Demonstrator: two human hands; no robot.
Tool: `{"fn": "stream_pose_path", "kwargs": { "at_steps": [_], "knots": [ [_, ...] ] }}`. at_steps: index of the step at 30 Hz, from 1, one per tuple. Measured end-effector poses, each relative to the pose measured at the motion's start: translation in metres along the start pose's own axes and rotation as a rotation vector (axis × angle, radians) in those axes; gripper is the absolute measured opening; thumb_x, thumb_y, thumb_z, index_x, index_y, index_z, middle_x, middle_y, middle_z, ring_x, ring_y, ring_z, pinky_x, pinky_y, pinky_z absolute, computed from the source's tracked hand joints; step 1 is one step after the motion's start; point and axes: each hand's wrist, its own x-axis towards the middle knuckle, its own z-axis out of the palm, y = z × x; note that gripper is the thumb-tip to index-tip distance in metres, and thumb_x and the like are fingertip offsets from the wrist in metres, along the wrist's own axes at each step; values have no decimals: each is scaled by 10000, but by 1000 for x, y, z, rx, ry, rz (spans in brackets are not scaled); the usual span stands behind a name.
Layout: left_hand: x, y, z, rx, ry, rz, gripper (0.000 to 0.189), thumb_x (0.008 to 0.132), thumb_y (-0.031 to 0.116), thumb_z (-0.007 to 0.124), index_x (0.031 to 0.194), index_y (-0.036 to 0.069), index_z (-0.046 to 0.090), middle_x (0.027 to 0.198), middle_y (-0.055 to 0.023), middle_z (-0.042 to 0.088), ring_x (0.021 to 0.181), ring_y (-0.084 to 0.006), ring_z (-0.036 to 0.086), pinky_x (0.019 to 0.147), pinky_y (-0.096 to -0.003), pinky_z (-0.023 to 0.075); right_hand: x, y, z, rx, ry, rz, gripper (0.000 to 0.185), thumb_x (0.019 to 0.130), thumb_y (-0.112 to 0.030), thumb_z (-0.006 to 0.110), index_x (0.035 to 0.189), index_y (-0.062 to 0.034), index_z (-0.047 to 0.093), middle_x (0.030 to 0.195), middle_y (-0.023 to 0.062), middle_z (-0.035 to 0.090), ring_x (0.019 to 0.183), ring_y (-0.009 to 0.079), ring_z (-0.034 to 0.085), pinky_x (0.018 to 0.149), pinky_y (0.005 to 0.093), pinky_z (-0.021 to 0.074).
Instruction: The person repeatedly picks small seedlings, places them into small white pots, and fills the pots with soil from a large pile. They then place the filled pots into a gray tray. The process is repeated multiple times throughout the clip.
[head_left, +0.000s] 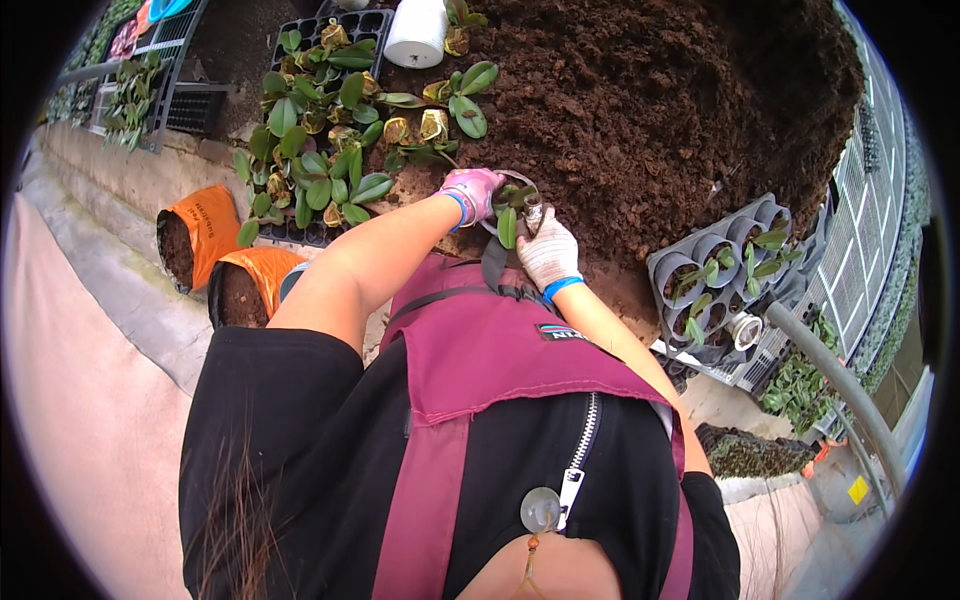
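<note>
My left hand (471, 196), in a pink patterned glove, grips the side of a thin greyish plastic pot (529, 180), whose curved rim shows beyond the fingers. My right hand (551, 249), in a white knit glove, pinches the wrapped root plug (533, 213) of a small orchid-like seedling. The seedling's green leaves (507, 227) lie between the two hands, over the pot. Most of the pot is hidden by the hands and leaves. A large mound of brown substrate (645, 127) lies just beyond them.
To the left, a black cell tray (367, 26) carries several leafy seedlings (319, 191). A white cylindrical container (415, 37) stands behind. At right, a grey tray holds several potted seedlings (720, 259). Orange substrate bags (206, 225) sit at lower left; a metal rail (832, 382) curves at right.
</note>
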Motion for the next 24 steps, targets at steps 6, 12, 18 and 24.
{"fn": "stream_pose_path", "kwargs": {
  "at_steps": [6, 12, 18, 24],
  "knots": [
    [-21, 13, 23, -131, 175, -101, 531, 729, 349, 736, 1174, 89, 607, 1048, -184, 676, 1023, -356, 645, 870, -410, 527, -8, 13, -24, 303, 159, -27, 376, 825, -315, 671, 1042, -21, 585, 876, 197, 677, 837, 362, 658, 771, 420, 521],
    [-73, 34, 100, -933, 147, -219, 684, 809, 339, 731, 1300, -61, 472, 1131, -231, 624, 1050, -266, 620, 881, -371, 494, -50, 58, -72, 740, 365, 277, 187, 849, -151, 703, 949, -29, 603, 826, 15, 641, 704, 141, 549, 677, 315, 478],
    [-78, 15, 97, -522, 582, -124, 450, 854, 281, 674, 1225, 47, 571, 1158, -239, 591, 1053, -395, 593, 878, -445, 492, -73, 10, -29, 671, 16, -119, 314, 852, -235, 680, 1067, -28, 582, 899, 132, 670, 811, 249, 648, 733, 356, 520],
    [-59, 8, 44, -42, 406, 13, 569, 793, 282, 727, 1318, 140, 560, 1262, -222, 559, 1143, -392, 572, 971, -439, 474, -55, 1, -19, 177, 76, -59, 445, 875, -323, 600, 1161, 4, 502, 863, 251, 669, 861, 430, 645, 771, 499, 512]
  ]
}}
